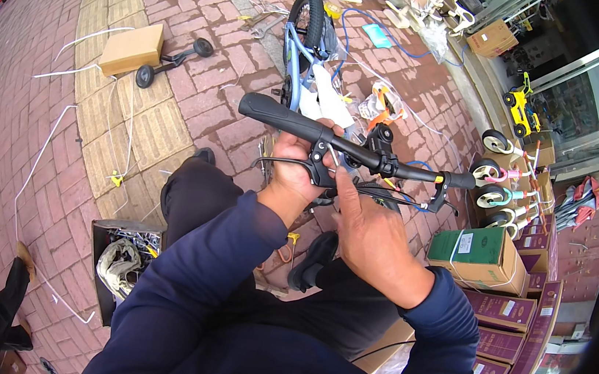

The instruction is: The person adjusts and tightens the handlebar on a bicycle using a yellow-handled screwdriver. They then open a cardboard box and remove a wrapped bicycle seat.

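Observation:
A black bicycle handlebar (352, 149) lies across in front of me, with a rubber grip (278, 114) on its left end. My left hand (294, 168) is closed around the bar and the brake lever (317, 163) at the inner end of that grip. My right hand (376, 225) is closed, its index finger pointing up at the lever's clamp. At that fingertip a thin silver hex key (333, 154) meets the clamp; its lower end is hidden. The right brake lever (440, 196) hangs below the bar's right end. Beyond stretches the light blue bicycle frame (295, 61).
An open box of small parts (124, 267) sits by my left leg. Training wheels (173, 62) lie near a cardboard box (132, 50). Stacked cartons (498, 320) and small balance bikes (500, 173) line the right side. Another person's leg (2, 301) shows at lower left.

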Available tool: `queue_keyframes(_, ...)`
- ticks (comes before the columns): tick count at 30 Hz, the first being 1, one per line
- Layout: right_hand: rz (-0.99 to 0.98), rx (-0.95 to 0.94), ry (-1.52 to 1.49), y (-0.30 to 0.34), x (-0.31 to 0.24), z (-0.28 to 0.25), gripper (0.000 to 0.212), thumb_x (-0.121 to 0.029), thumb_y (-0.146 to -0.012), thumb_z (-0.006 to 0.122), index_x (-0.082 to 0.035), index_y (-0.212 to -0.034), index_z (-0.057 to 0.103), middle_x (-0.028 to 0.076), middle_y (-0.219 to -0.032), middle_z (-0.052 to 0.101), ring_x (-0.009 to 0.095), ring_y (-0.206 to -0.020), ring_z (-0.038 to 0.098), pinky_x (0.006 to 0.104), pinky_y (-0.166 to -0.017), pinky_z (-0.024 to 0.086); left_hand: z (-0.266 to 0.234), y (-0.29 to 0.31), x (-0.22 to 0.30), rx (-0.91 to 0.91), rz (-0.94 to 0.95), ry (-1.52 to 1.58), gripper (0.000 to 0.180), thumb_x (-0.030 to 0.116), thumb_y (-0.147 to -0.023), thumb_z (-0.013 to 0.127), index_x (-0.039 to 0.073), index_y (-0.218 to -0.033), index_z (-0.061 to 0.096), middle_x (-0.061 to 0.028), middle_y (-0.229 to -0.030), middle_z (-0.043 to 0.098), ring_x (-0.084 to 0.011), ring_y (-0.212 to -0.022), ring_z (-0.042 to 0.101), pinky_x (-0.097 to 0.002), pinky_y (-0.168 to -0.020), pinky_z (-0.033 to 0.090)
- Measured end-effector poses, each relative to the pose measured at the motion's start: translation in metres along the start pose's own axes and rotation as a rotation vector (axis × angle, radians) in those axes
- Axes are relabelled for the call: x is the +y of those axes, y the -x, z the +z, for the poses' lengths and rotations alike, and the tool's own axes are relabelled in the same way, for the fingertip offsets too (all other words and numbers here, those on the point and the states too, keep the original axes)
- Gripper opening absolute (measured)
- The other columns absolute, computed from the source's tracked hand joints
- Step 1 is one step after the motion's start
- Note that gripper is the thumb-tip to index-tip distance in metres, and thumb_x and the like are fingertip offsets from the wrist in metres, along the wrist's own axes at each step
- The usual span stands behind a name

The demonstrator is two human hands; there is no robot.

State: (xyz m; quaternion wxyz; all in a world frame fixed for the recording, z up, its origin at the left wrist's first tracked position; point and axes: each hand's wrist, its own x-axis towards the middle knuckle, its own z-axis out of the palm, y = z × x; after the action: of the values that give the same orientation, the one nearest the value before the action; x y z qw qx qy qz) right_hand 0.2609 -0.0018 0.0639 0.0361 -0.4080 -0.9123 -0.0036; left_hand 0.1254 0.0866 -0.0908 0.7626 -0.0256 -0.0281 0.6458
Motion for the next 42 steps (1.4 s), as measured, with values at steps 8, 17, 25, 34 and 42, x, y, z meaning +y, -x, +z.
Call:
queue_keyframes(8, -0.259, -0.153, -0.084, -0.024, -0.027, -0.003, 0.021, -0.009, -0.084, 0.067, 0.001, -0.102, 0.066, 0.017, -0.078, 0.063, 0.032, -0.068, 0.072, 0.043, -0.057, 0.058, -0.02, -0.011, -0.009, -0.259, -0.111, 0.129, 0.045, 0.049, -0.107, 0.055, 0.007, -0.119, 0.067, -0.0107, -0.118, 0.07, -0.0181, -0.064, 0.062, -0.0346, -0.057, 0.049)
queue_keyframes(17, -0.412, 0.374, -0.022, -0.152, -0.036, 0.032, 0.016, -0.019, -0.082, 0.07, -0.004, -0.079, 0.073, 0.013, -0.078, 0.069, 0.031, -0.071, 0.074, 0.0436, -0.059, 0.057, -0.003, 0.003, -0.003, -0.194, 0.024, -0.119, 0.048, 0.048, -0.112, 0.05, 0.004, -0.127, 0.061, -0.0103, -0.124, 0.065, -0.024, -0.094, 0.065, -0.0442, -0.074, 0.05)
queue_keyframes(25, 0.168, 0.259, -0.224, -0.207, 0.021, 0.035, 0.034, -0.029, -0.101, 0.063, 0.001, -0.089, 0.074, 0.026, -0.088, 0.076, 0.049, -0.085, 0.073, 0.0567, -0.078, 0.058, -0.003, -0.01, -0.002, 0.056, -0.095, 0.078, 0.037, 0.043, -0.103, 0.056, 0.01, -0.106, 0.072, -0.0061, -0.088, 0.076, -0.0215, -0.053, 0.059, -0.0353, -0.054, 0.05)
queue_keyframes(34, 0.33, 0.25, -0.403, -0.188, 0.063, 0.022, 0.027, -0.023, -0.101, 0.065, -0.002, -0.114, 0.076, 0.029, -0.113, 0.074, 0.047, -0.105, 0.072, 0.0531, -0.094, 0.056, 0.0, -0.009, 0.0, 0.022, -0.089, 0.052, 0.042, 0.04, -0.104, 0.052, 0.005, -0.115, 0.072, -0.0115, -0.111, 0.074, -0.0222, -0.059, 0.065, -0.0335, -0.052, 0.051)
queue_keyframes(42, -0.468, 0.128, 0.149, -0.129, 0.08, -0.001, 0.033, -0.013, -0.084, 0.073, -0.008, -0.117, 0.072, 0.013, -0.137, 0.067, 0.033, -0.112, 0.072, 0.045, -0.093, 0.061, 0.005, 0.006, -0.009, 0.343, -0.015, -0.259, 0.035, 0.039, -0.109, 0.047, 0.012, -0.113, 0.069, -0.0096, -0.096, 0.072, -0.0222, -0.075, 0.062, -0.0356, -0.062, 0.047)
